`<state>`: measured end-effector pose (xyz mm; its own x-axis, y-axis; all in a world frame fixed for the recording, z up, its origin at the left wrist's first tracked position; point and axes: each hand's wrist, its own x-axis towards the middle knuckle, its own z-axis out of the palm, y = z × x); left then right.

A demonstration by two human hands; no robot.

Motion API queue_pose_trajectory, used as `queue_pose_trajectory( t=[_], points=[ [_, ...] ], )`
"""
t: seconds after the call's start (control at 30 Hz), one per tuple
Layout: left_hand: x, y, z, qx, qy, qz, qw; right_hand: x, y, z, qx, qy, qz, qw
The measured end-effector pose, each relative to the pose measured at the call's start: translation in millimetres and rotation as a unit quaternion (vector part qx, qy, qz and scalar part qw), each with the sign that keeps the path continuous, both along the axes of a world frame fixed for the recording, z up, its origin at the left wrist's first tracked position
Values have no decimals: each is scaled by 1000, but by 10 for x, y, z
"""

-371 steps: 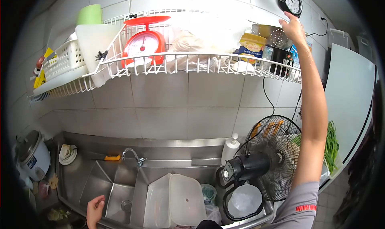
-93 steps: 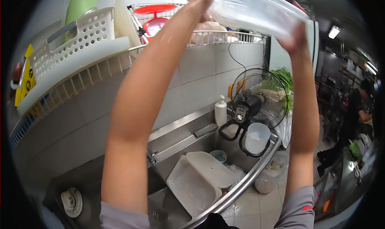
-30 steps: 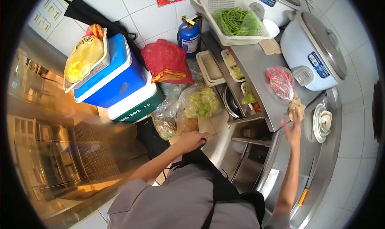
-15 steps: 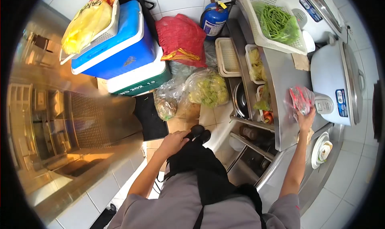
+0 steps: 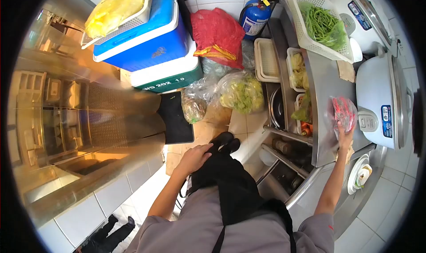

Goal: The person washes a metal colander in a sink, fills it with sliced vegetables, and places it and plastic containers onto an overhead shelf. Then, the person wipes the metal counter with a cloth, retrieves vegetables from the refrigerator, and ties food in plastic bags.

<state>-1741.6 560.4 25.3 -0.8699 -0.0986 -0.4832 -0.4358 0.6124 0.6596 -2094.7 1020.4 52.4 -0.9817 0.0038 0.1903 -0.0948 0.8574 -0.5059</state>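
My right hand grips the near end of a clear plastic bag on the steel counter. Red pieces show through the plastic, perhaps chillies. The bag lies just left of a white rice cooker. My left hand hangs in front of my black apron, above the floor. Its fingers are stretched out, and nothing is in it.
A white basket of green beans stands at the counter's far end. Vegetable containers sit on the shelf below. Stacked plates are at right. Bagged greens and coolers occupy the floor. Another person's legs show lower left.
My view has swung left, so most things appear further right. My right hand stays on the bag. Another person's legs and shoes show more fully at lower left.
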Motion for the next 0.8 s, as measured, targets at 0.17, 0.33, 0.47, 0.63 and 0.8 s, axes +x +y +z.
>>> queue_pose_trajectory(
  t=[0.17, 0.33, 0.47, 0.63, 0.8],
  points=[
    [-93, 77, 128, -17, 87, 3, 996, 227, 557, 66, 54, 6, -71, 996],
    [-175, 75, 212, -28, 68, -28, 997, 630, 1167, -445, 166, -60, -61, 982],
    [-292, 115, 224, -39, 75, -65, 994, 938, 930, -429, 113, 46, -111, 986],
    [-645, 369, 357, -6, 25, -127, 992, 1399, 492, -87, -62, 64, -152, 984],
    [-1190, 858, 490, 62, 135, -316, 937, 1620, 519, 194, -441, 176, -228, 850]
  ],
)
